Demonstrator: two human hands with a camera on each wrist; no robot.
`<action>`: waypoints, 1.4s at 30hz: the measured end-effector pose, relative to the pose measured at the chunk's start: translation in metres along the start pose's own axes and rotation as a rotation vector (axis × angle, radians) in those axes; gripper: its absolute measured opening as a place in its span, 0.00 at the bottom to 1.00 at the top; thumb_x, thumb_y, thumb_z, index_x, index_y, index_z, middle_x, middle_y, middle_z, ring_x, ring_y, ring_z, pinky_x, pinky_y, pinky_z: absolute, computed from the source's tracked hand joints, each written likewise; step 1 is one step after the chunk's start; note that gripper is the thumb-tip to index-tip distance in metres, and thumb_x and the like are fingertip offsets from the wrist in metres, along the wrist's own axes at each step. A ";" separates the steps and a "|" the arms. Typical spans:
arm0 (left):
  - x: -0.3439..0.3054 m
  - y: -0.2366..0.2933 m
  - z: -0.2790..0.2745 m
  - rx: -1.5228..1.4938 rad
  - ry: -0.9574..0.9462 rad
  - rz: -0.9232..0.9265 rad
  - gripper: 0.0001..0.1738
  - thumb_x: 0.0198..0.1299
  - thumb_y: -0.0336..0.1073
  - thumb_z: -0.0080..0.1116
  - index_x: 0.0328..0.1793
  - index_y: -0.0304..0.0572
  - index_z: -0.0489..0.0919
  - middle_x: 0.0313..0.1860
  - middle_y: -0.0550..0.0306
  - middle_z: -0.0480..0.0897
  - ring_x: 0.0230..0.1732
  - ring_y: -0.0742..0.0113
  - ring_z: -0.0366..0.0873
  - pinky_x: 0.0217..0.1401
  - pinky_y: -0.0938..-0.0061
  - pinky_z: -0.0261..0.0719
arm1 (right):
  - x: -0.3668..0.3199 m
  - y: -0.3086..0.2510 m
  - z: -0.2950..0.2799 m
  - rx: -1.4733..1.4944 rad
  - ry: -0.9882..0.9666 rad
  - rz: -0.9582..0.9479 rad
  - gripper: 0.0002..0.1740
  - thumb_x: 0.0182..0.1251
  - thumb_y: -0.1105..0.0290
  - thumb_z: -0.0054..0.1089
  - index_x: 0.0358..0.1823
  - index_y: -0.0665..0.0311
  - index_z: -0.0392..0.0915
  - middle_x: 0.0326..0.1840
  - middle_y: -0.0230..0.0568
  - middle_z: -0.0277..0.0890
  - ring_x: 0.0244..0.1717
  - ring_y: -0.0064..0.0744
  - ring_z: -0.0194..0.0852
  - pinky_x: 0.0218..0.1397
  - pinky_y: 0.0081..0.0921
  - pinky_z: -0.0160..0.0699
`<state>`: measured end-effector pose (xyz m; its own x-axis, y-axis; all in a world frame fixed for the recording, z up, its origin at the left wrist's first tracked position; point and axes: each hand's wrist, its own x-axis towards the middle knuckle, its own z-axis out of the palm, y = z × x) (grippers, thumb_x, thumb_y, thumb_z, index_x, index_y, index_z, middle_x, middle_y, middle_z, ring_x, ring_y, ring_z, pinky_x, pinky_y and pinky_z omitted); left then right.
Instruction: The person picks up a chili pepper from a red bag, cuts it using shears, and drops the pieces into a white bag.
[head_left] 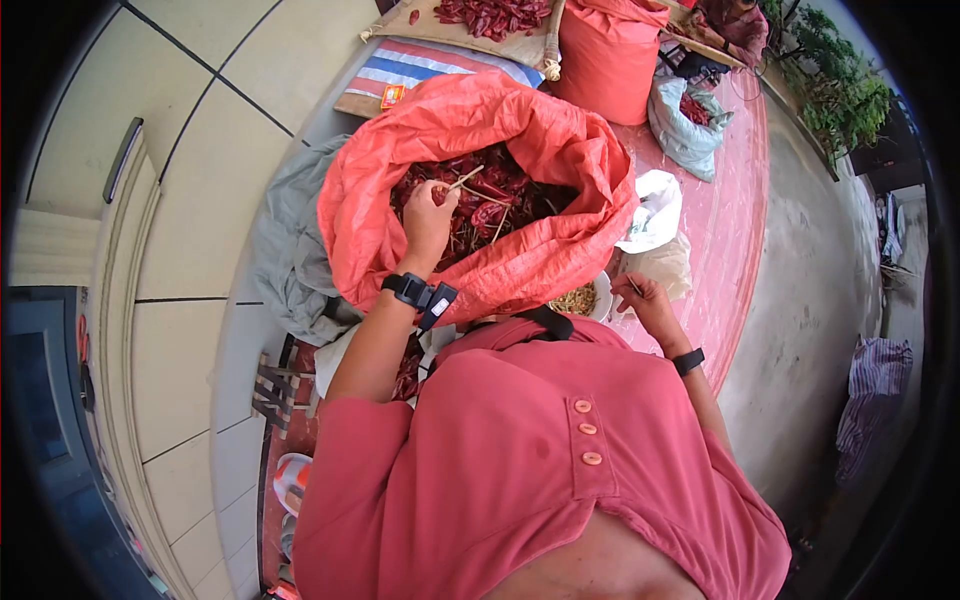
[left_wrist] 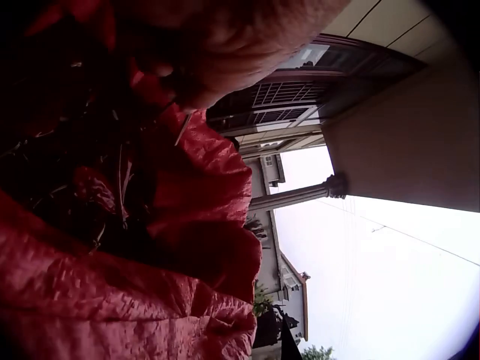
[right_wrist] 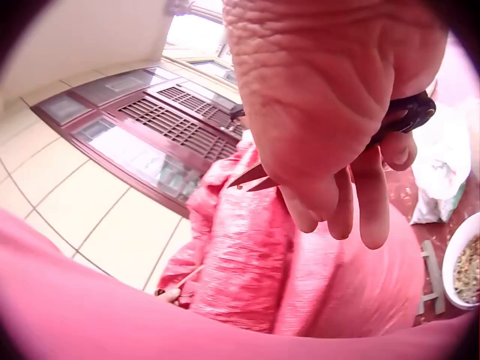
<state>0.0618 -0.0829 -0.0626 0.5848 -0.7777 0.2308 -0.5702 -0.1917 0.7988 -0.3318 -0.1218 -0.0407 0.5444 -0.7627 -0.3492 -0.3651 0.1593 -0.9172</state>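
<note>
My left hand point(head_left: 428, 222) is over the mouth of a big red woven sack point(head_left: 365, 190). A dark red dried chili, mostly hidden by the fingers, is pinched there, its pale stem point(head_left: 466, 177) sticking out. More dried chilies point(head_left: 495, 185) and loose stems fill the sack. On the other side, my right hand point(head_left: 648, 305) grips a pair of scissors point(right_wrist: 255, 180); in the right wrist view the dark handle point(right_wrist: 409, 114) shows by the palm and the blades are slightly apart. Just beside this hand is a white bowl point(right_wrist: 448, 266) of stem bits.
Behind the sack lies a burlap cloth point(head_left: 520, 45) with chilies, next to another full red sack point(head_left: 607, 60). A pale sack of chilies point(head_left: 690, 130) and a white plastic bag point(head_left: 655, 212) stand to the right. Another person point(head_left: 735, 30) sits at the far right.
</note>
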 end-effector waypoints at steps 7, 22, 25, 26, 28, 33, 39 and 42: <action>0.008 0.047 -0.043 -0.586 -0.193 -0.347 0.13 0.60 0.42 0.65 0.31 0.41 0.78 0.24 0.69 0.75 0.21 0.83 0.64 0.24 0.83 0.62 | 0.057 -0.116 0.052 0.024 -0.120 -0.193 0.07 0.69 0.73 0.56 0.45 0.64 0.78 0.32 0.27 0.75 0.29 0.14 0.70 0.29 0.14 0.70; -0.021 0.125 -0.062 -0.828 -0.325 -0.253 0.11 0.63 0.39 0.63 0.42 0.39 0.80 0.27 0.71 0.73 0.24 0.85 0.61 0.26 0.87 0.59 | 0.102 -0.170 0.129 0.079 -0.205 -0.592 0.05 0.63 0.74 0.64 0.39 0.66 0.78 0.35 0.28 0.75 0.34 0.15 0.69 0.36 0.19 0.71; -0.019 0.131 -0.058 -0.760 -0.278 -0.188 0.11 0.63 0.39 0.62 0.43 0.37 0.80 0.28 0.68 0.76 0.25 0.84 0.65 0.28 0.86 0.63 | 0.091 -0.177 0.126 0.063 -0.188 -0.491 0.03 0.64 0.75 0.62 0.38 0.65 0.78 0.33 0.25 0.74 0.33 0.13 0.67 0.34 0.17 0.70; -0.020 0.134 -0.059 -0.750 -0.235 -0.171 0.12 0.63 0.39 0.62 0.43 0.36 0.81 0.28 0.66 0.78 0.27 0.82 0.68 0.30 0.84 0.67 | 0.093 -0.176 0.123 0.059 -0.178 -0.480 0.03 0.65 0.75 0.62 0.37 0.65 0.77 0.32 0.24 0.74 0.32 0.12 0.67 0.34 0.17 0.70; -0.020 0.132 -0.061 -0.687 -0.208 -0.169 0.16 0.62 0.37 0.63 0.52 0.37 0.79 0.37 0.58 0.82 0.36 0.75 0.77 0.38 0.80 0.75 | 0.092 -0.179 0.118 0.188 -0.192 -0.420 0.03 0.66 0.75 0.61 0.36 0.65 0.75 0.28 0.23 0.72 0.29 0.11 0.65 0.30 0.15 0.66; -0.038 0.124 -0.040 -0.461 -0.296 0.053 0.30 0.60 0.33 0.63 0.69 0.38 0.67 0.54 0.54 0.78 0.37 0.75 0.76 0.38 0.81 0.77 | 0.083 -0.178 0.105 0.314 -0.150 -0.352 0.03 0.68 0.72 0.59 0.36 0.62 0.75 0.26 0.21 0.69 0.24 0.09 0.58 0.25 0.12 0.56; -0.041 0.123 -0.023 -0.161 -0.159 0.265 0.16 0.60 0.30 0.59 0.53 0.33 0.74 0.37 0.47 0.81 0.35 0.62 0.78 0.38 0.69 0.76 | 0.078 -0.175 0.104 0.078 -0.056 -0.634 0.05 0.64 0.73 0.62 0.38 0.62 0.75 0.32 0.29 0.73 0.28 0.21 0.70 0.30 0.19 0.68; -0.045 0.132 -0.040 -0.343 -0.397 0.032 0.11 0.62 0.33 0.57 0.46 0.32 0.75 0.35 0.44 0.79 0.38 0.53 0.78 0.42 0.65 0.74 | 0.067 -0.182 0.105 -0.520 0.067 -1.002 0.09 0.60 0.77 0.62 0.41 0.62 0.74 0.39 0.41 0.72 0.37 0.41 0.76 0.42 0.25 0.76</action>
<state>-0.0167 -0.0495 0.0544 0.2681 -0.9598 0.0832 -0.3240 -0.0085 0.9460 -0.1495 -0.1356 0.0828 0.7323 -0.4348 0.5241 -0.0655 -0.8111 -0.5813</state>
